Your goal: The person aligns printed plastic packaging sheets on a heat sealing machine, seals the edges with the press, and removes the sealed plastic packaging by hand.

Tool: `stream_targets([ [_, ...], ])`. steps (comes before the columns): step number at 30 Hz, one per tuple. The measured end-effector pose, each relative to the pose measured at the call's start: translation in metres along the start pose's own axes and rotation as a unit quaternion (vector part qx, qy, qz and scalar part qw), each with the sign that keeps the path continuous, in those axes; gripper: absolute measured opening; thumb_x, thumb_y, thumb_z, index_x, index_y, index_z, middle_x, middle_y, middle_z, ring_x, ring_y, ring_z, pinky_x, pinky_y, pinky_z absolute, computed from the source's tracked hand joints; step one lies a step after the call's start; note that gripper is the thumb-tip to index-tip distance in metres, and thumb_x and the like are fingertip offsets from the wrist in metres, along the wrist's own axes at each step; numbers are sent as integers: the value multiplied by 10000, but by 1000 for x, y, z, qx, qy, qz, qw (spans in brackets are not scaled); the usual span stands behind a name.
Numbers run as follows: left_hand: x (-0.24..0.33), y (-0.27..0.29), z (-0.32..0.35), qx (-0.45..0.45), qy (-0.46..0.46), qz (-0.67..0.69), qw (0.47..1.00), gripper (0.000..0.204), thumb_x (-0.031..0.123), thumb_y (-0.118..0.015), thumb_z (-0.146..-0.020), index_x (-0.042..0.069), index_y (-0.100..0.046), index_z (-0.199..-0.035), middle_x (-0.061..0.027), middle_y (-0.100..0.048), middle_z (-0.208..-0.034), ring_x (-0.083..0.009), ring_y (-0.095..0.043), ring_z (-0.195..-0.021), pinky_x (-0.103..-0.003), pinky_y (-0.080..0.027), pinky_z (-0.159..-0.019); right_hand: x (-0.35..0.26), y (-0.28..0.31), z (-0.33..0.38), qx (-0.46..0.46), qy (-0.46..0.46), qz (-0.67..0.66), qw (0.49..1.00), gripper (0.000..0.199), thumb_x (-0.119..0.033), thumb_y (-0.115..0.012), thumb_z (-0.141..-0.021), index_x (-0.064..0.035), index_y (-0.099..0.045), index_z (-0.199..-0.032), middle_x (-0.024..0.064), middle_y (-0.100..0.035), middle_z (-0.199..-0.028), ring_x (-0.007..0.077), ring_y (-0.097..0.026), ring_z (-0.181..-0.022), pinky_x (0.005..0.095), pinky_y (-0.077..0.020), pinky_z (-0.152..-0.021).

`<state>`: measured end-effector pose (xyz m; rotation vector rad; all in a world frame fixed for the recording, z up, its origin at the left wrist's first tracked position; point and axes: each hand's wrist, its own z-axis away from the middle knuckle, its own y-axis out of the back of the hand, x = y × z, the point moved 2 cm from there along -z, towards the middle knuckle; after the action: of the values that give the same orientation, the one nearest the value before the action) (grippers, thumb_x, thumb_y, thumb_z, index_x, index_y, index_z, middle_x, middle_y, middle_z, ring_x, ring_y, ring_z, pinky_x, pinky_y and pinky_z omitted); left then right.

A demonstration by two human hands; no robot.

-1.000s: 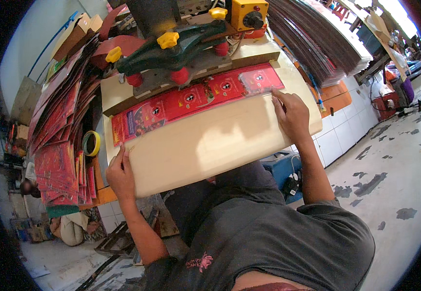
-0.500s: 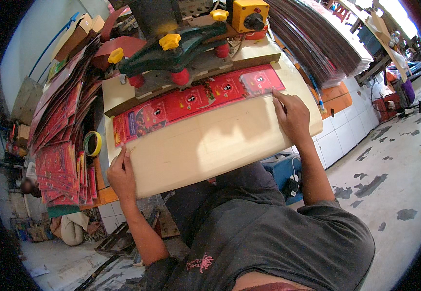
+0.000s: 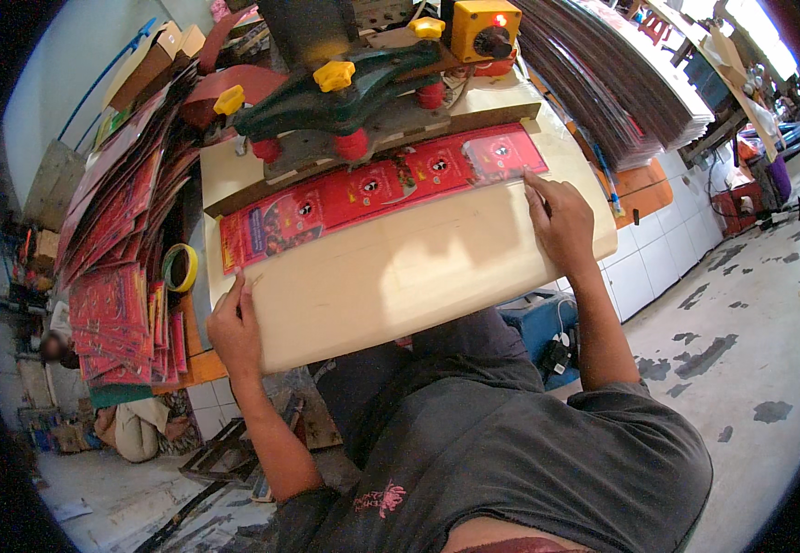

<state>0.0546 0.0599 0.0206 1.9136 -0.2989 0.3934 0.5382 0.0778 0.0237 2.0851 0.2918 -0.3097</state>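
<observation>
A long red printed sheet lies across the cream board, its far edge along a raised guide strip. My left hand is closed, thumb and forefinger pinched at the sheet's near left corner. My right hand likewise pinches the near right corner. Just beyond the sheet stands a press machine with a dark green arm, yellow star-shaped knobs and red round feet. On its right, a yellow control box has a black dial and a lit red lamp.
To the left lie piles of red printed sheets, with a roll of yellow tape between them and the board. A tall stack of flat sheets stands at the back right. Below the board is a blue box with a plug.
The red lamp on the control box has come on. Both hands stay at the sheet's corners, and the whole view has shifted slightly.
</observation>
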Motion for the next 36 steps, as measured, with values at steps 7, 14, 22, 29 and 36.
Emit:
stream_targets([
  [7, -4, -1, 2, 19, -35, 10, 999, 335, 208, -578, -1027, 80, -677, -1321, -238, -707, -947, -341, -691, -798, -429, -515, -738, -2, 1, 1, 4, 0, -4, 1000, 253, -186, -670, -959, -117, -743, -1191, 108, -690, -833, 258, -624, -745, 384, -495, -704],
  [14, -1, 1, 0, 3, -6, 19, 1000, 327, 227, -585, -1024, 66, -695, -1288, -259, -716, -1010, -361, -711, -833, -439, -527, -750, 2, -2, 1, 9, -5, -5, 1000, 245, -193, -668, -960, -130, -748, -1183, 97, -683, -819, 247, -622, -732, 381, -493, -691],
  [22, 3, 3, 0, -12, 14, 14, 1000, 345, 253, -577, -1034, 65, -687, -1301, -257, -724, -1028, -365, -718, -856, -437, -535, -768, 3, -2, 1, 17, 2, 2, 1000, 243, -214, -658, -963, -137, -755, -1173, 95, -697, -833, 251, -624, -733, 381, -498, -693],
  [29, 1, 2, 1, -5, 9, 17, 1000, 346, 239, -579, -1031, 79, -675, -1322, -253, -720, -1006, -359, -716, -861, -431, -533, -771, 4, -4, 1, 21, 5, 3, 1000, 237, -201, -662, -958, -136, -757, -1165, 98, -692, -822, 252, -618, -721, 380, -497, -686],
  [36, -1, 0, 0, 3, -1, 12, 1000, 351, 253, -588, -1030, 78, -675, -1321, -244, -718, -967, -360, -709, -834, -431, -527, -741, 3, -2, 1, 19, 1, -5, 1000, 231, -177, -672, -951, -120, -755, -1158, 100, -692, -823, 250, -613, -713, 379, -491, -674],
])
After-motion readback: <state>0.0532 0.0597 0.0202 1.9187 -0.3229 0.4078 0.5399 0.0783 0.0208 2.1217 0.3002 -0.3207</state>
